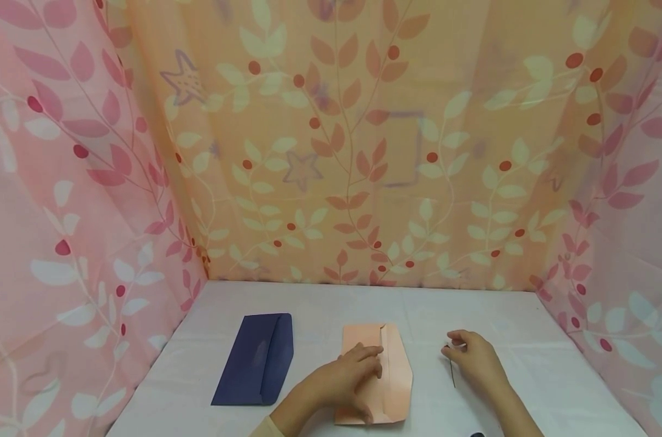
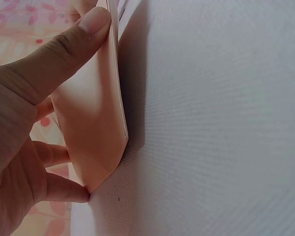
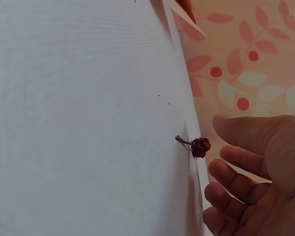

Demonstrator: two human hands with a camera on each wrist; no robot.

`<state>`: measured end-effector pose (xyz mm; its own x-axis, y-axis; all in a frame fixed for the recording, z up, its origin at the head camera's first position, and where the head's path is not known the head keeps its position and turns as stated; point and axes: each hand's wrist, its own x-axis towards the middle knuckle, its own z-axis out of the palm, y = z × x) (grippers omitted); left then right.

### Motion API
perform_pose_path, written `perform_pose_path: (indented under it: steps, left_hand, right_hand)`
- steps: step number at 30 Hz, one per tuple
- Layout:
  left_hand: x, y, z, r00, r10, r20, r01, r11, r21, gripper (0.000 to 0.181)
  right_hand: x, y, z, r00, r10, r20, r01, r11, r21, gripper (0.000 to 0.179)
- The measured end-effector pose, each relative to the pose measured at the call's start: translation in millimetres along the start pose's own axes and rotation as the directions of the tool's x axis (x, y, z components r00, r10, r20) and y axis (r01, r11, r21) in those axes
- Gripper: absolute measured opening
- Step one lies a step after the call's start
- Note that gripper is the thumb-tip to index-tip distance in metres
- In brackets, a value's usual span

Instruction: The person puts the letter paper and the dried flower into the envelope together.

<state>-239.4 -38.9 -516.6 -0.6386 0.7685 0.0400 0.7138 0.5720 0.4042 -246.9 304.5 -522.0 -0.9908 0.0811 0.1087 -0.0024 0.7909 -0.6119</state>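
A peach paper envelope lies under my left hand, its flap side to the right. In the left wrist view, my thumb presses the envelope's near edge while the other fingers touch its far side, and the paper bulges between them. A small dark red dried flower on a thin brown stem is right by the fingertips of my right hand. The right thumb and fingers are spread apart around the flower head, with a gap showing in the right wrist view.
To the left, a dark blue envelope lies on the white table cloth. A small dark object peeks in at the bottom edge. Patterned curtains enclose the table at the back and both sides.
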Motion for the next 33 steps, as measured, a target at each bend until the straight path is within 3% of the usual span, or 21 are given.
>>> perform_pose_path:
  steps: [15,23,33]
  left_hand:
    - [-0.6,2.3,-2.2,1.0,-0.005,-0.001,0.005,1.0,0.008,0.066]
    - [1.8,0.5,0.6,1.0,-0.006,0.008,0.006,1.0,0.004,0.066]
    - [2.3,1.1,1.4,1.0,-0.021,0.01,0.021,1.0,0.018,0.066]
  right_hand:
    - [-1.7,6.6,2.2,0.998,0.04,0.051,-0.039,0.999,-0.025,0.049]
    - [-1.2,8.2,7.9,0.999,0.033,0.029,-0.03,0.996,-0.087,0.037]
    - [0.2,9.5,11.0,0.999,0.038,-0.015,-0.039,0.995,-0.09,0.028]
